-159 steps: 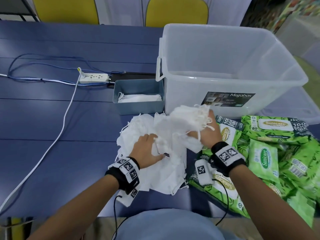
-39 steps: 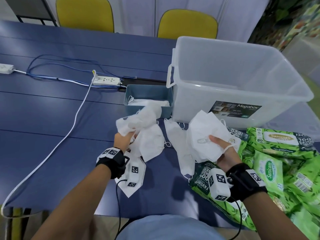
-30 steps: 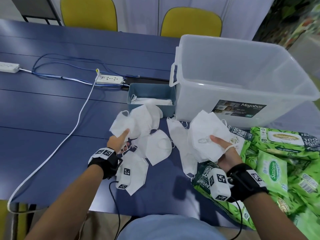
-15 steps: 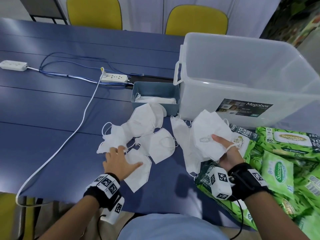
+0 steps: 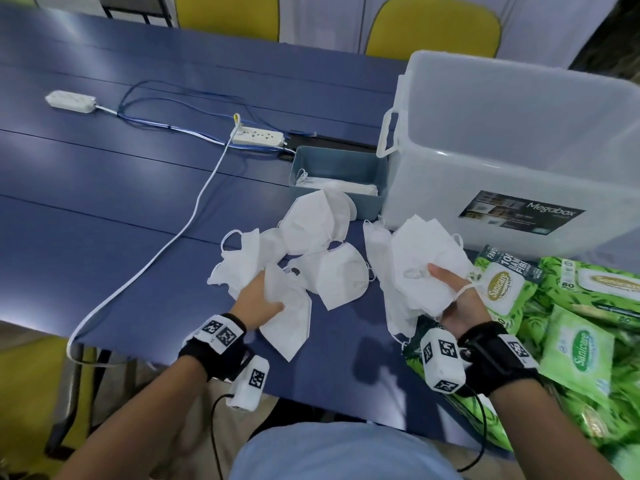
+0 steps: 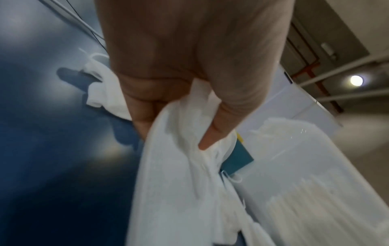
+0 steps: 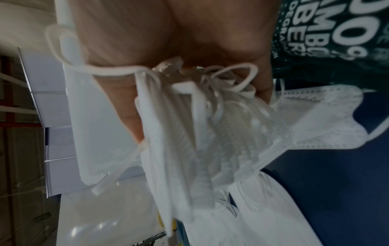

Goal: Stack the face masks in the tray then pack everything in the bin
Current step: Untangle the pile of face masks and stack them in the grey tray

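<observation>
Several white face masks (image 5: 322, 233) lie loose on the blue table in front of a small grey-blue tray (image 5: 337, 162), which holds a few flat masks. My left hand (image 5: 259, 303) pinches one mask (image 5: 287, 313) near the table's front edge; the left wrist view shows thumb and fingers (image 6: 210, 133) closed on its white fabric (image 6: 179, 183). My right hand (image 5: 453, 296) grips a stack of masks (image 5: 422, 265) upright above the table, thumb across its face. Seen from the right wrist, the stack's edges (image 7: 189, 133) and ear loops fan out. The clear bin (image 5: 519, 150) stands behind.
Green wet-wipe packs (image 5: 571, 323) are piled at the right, below the bin. A white power strip (image 5: 258, 136) with white and blue cables lies at the back left, another strip (image 5: 71, 100) farther left. Two yellow chairs (image 5: 433, 29) stand beyond the table.
My left hand dropped its bundle of masks onto the table, spread them out, and now pinches a single mask from the front. My right hand has kept its stack in place.
</observation>
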`<state>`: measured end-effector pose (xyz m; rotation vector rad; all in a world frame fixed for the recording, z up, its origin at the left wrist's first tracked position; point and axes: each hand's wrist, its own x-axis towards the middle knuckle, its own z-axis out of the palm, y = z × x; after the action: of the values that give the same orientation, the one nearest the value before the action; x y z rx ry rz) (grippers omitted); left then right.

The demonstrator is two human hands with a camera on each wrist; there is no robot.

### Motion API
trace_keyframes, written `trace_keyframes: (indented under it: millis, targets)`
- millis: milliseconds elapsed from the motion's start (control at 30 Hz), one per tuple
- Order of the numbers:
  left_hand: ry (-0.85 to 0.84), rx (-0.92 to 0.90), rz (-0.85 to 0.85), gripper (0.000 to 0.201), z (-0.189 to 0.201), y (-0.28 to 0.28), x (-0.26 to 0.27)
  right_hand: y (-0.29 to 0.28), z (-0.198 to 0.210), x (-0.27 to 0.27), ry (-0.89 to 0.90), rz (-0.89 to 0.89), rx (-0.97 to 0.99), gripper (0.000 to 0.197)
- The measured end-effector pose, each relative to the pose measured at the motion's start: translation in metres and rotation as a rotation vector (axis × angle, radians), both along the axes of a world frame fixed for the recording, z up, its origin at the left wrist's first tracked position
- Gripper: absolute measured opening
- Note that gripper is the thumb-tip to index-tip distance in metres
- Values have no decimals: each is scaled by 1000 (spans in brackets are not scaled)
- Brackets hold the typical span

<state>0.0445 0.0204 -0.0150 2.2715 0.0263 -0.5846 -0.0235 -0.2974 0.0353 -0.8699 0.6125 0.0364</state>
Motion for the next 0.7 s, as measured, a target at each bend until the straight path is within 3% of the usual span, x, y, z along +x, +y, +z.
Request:
trace_keyframes:
  millis: [67,167,333,400,500,700]
  targets:
    - [35,-118,44,52,13,2,4,0,1,-2,10,-14,5,79]
    - [80,-309,98,49,29,-3,12,-2,2,-3,16,-26,2,91]
    - [59,-267,77,36,29,-55,29,-7,3,-5,27,-35,10,60]
    - [44,-209,90,48,17,-79,35,-8,6,-7,25,-40,-5,60]
    - [72,-146,85,83,3,-104,41,-12,10,-10,2,-62,-6,60]
    - [33,46,33,121,-18,-113,47,-25,13,-19,39,-85,-23,56]
